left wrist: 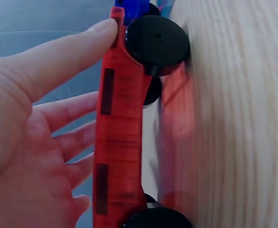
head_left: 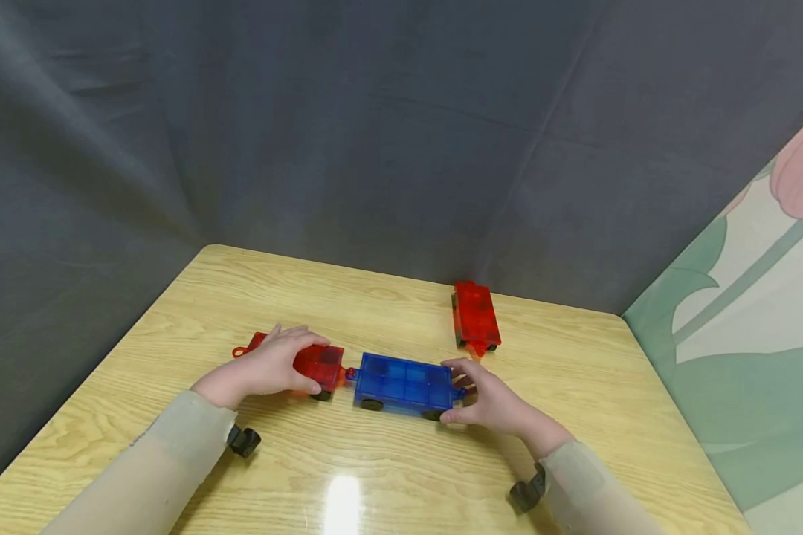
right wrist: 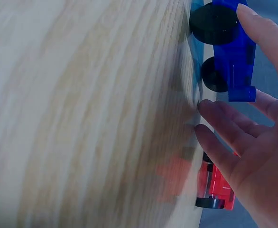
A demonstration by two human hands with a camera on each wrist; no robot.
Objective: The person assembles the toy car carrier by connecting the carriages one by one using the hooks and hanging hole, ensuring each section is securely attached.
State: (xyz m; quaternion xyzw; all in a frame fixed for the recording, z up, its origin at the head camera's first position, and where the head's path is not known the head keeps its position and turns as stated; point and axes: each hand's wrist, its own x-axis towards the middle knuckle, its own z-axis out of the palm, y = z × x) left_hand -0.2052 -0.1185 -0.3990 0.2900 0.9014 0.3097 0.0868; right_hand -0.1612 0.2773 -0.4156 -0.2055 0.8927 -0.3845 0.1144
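Observation:
A translucent red toy wagon (head_left: 321,362) with black wheels stands on the table at left. My left hand (head_left: 277,364) holds it across the top, thumb on the near side, fingers over the far side. To its right stands a translucent blue toy wagon (head_left: 404,383), end to end with the red one. Their couplings meet in the gap; whether they are hooked together I cannot tell. My right hand (head_left: 485,401) pinches the blue wagon's right end between thumb and fingers. The right wrist view shows the thumb (right wrist: 260,28) against the blue side.
A second red wagon (head_left: 476,316) stands near the table's back edge, beyond my right hand. Behind the wooden table (head_left: 294,483) hangs a dark grey cloth (head_left: 375,148). A flower-patterned surface (head_left: 763,334) borders the right side.

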